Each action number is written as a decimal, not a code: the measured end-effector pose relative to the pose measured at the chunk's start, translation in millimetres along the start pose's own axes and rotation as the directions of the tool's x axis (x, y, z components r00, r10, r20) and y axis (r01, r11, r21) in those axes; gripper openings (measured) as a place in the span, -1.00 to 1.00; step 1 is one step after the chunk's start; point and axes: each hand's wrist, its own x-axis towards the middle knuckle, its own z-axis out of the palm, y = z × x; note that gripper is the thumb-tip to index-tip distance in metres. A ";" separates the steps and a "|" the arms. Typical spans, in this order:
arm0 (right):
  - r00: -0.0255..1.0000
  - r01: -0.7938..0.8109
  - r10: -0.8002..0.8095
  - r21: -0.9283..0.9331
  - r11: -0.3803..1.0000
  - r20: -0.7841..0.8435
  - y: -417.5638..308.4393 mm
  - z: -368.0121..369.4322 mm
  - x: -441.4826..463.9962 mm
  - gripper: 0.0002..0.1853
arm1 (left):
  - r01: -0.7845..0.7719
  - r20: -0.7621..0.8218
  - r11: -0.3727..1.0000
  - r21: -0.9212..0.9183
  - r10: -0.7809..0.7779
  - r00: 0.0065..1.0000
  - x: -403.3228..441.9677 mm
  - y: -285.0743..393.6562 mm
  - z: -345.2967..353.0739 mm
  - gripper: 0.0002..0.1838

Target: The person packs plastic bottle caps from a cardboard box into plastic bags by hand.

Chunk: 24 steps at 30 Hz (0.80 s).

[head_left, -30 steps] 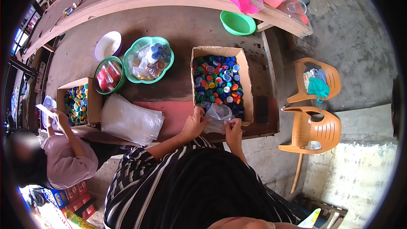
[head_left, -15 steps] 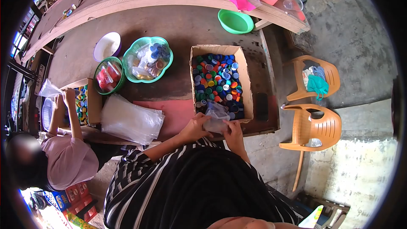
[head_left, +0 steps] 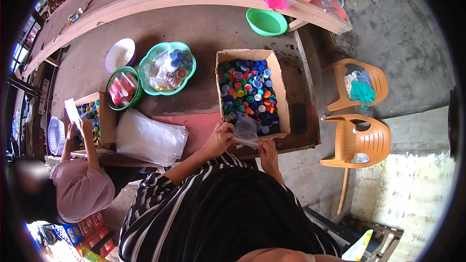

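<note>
A clear plastic bag (head_left: 246,127) hangs over the near edge of a cardboard box (head_left: 286,98) full of colourful bottle caps (head_left: 248,92). My left hand (head_left: 219,138) pinches one side of the bag's top edge at the box's near left corner. On the other side, my right hand (head_left: 268,151) grips the same edge, which is drawn into a narrow band between both hands. The lower part of the bag rests against the caps. Whether any caps are inside it, I cannot tell.
Left of me lies a stack of clear bags (head_left: 150,136) beside a red sheet (head_left: 194,128). Behind are a green basket (head_left: 167,90) of filled bags and a smaller basket (head_left: 137,98). A co-worker (head_left: 82,189) holds a white sheet-like bag over another cap box (head_left: 109,121). Chairs (head_left: 359,140) stand right.
My hands have moved slightly apart, and the bag's top edge is now stretched into a band. The co-worker's bag has swung upright, and their hands have shifted right and down.
</note>
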 end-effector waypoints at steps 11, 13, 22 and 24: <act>0.957 -0.220 0.241 0.140 0.966 -0.160 6.2 30.8 5.8 -0.85 | 0.226 -0.139 0.972 0.061 -0.216 0.966 3.2 -12.5 25.0 -0.79; 0.958 -0.244 0.257 0.107 0.964 -0.126 1.4 30.0 5.7 -0.85 | 0.226 -0.184 0.973 0.049 -0.214 0.959 4.1 -11.5 25.3 -0.79; 1.000 -0.019 0.019 -0.139 0.990 -0.002 -26.1 15.6 11.9 -0.76 | 0.231 -0.061 0.941 0.249 -0.223 0.973 2.5 -14.8 13.1 -0.73; 0.999 -0.022 0.029 -0.147 0.989 0.039 -23.9 12.8 15.3 -0.77 | 0.123 -0.138 0.942 0.313 -0.083 0.987 2.2 -1.9 5.9 -0.69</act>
